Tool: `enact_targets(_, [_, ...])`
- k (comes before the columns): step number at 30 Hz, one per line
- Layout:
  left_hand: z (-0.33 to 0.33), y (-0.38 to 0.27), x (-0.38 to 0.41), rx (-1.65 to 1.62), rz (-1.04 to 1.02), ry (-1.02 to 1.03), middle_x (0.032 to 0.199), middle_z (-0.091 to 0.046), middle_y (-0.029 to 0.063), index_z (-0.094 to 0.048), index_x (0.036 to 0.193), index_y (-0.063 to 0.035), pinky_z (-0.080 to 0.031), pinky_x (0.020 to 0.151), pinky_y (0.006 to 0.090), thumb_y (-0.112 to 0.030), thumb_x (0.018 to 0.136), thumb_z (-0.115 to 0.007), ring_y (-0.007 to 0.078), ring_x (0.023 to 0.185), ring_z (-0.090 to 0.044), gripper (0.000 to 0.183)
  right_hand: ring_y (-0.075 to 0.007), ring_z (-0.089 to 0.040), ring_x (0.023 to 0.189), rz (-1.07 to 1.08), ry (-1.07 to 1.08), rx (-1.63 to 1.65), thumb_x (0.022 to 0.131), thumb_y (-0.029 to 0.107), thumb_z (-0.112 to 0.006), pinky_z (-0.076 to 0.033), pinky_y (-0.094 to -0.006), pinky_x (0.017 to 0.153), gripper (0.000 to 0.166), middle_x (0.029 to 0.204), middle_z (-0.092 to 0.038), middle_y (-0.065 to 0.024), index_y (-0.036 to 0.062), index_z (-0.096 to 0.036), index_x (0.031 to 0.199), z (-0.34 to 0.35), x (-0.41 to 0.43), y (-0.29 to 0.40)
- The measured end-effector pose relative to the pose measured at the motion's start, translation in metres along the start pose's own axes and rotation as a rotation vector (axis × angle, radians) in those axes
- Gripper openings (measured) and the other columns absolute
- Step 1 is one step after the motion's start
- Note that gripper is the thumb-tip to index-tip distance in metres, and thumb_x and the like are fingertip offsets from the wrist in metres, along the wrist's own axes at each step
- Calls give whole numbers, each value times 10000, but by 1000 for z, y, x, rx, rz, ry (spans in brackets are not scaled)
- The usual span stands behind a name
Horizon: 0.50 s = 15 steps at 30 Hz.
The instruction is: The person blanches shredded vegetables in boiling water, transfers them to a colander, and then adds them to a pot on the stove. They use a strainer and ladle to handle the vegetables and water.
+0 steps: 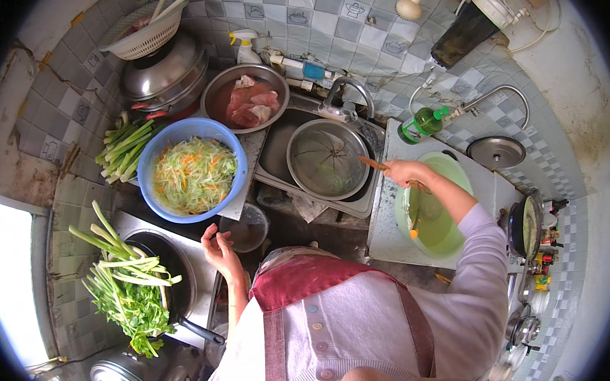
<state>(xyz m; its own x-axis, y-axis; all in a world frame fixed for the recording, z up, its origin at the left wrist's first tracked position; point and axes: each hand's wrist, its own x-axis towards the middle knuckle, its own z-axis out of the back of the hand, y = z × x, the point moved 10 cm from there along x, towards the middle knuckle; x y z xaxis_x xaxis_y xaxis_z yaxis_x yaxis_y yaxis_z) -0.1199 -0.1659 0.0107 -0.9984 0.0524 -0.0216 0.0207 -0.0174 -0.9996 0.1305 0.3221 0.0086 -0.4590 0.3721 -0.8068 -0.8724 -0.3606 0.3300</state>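
Observation:
My right hand [407, 172] grips a brown wooden-handled tool [371, 163] over the near-left rim of a pale green basin [467, 180] holding greenish water. The tool's far part is partly hidden by my hand, so its kind is unclear. An orange piece [413, 233], perhaps carrot, shows below it at the basin's left side. My left hand [221, 251] is empty, fingers loosely bent and apart, just below a blue plastic basin [149, 200] of shredded pale green and orange vegetables [195, 172]. Between the hands, a steel basin [296, 178] with water sits in the sink.
Raw meat [252, 104] lies in a steel bowl [209, 104] behind the blue basin. Leafy celery [131, 300] overhangs a black pan [187, 281] at left. A faucet [348, 91] arches behind the sink [269, 164]; a green bottle [420, 126] stands right of it.

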Motion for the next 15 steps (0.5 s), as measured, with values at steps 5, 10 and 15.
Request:
enact_targets(5, [-7,-4,3,9,-20,12,1084,-602,69,-536,1124,-12,-472,618,222,-62,946,-503,113,787,-611,187,-112,-350,395,-123,151,621,953,178,-458,-281,-292,324,138,545,-323,8,110,-361,883,-56,41,-51])
enact_targets(10, [-22,1,9,6,-40,58,1082,-597,70,-525,1121,-6,-474,616,222,-57,945,-508,113,786,-609,185,-69,-306,438,-39,366,1336,980,203,-427,-246,-235,378,141,548,-290,42,138,-360,875,-144,50,-47])
enact_targets(15, [-46,7,13,-46,-30,130,1042,-589,60,-523,1123,-3,-470,615,217,-40,936,-510,113,783,-605,191,-16,-325,481,112,448,1762,988,219,-442,-278,-174,393,229,654,-340,55,94,-446,1180,-187,22,-22])
